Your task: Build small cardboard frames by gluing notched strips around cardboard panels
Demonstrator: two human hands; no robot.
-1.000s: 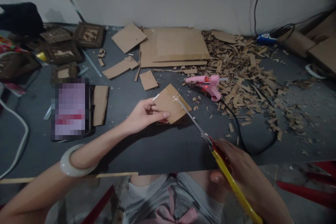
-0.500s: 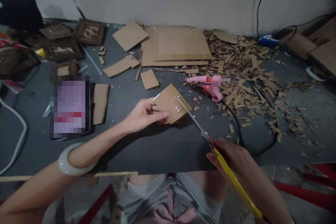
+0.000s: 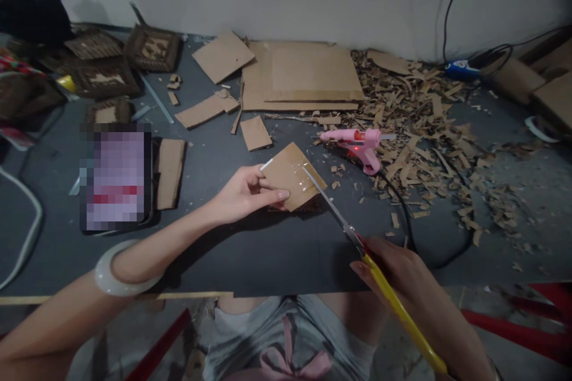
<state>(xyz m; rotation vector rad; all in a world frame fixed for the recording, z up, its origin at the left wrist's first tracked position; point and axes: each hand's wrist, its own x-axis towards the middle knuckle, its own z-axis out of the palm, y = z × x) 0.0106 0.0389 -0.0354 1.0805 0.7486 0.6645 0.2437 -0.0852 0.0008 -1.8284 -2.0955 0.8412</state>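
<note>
My left hand [image 3: 248,193] pinches a square cardboard piece [image 3: 286,175] between thumb and fingers, above the table. Shiny clear patches lie near its right side; whether they are tape or glue I cannot tell. Below the piece, a darker cardboard part [image 3: 308,205] shows partly, mostly hidden. Closed around the yellow and red handles of a pair of scissors [image 3: 333,205] is my right hand [image 3: 395,271]. The narrow blades point up and left, their tip at the shiny patches. A pink glue gun [image 3: 357,146] with a lit red light lies just beyond.
Cardboard scraps [image 3: 415,131] heap at the right, over the glue gun's black cord [image 3: 402,208]. Flat cardboard sheets [image 3: 313,71] lie at the back. Dark cardboard frames [image 3: 154,47] sit back left; a blurred phone-like object [image 3: 118,178] lies on the left of the table [image 3: 277,262].
The view has shifted slightly. Both hands, the cardboard piece and the scissors hold nearly the same positions, with the blade tip still at the shiny patches.
</note>
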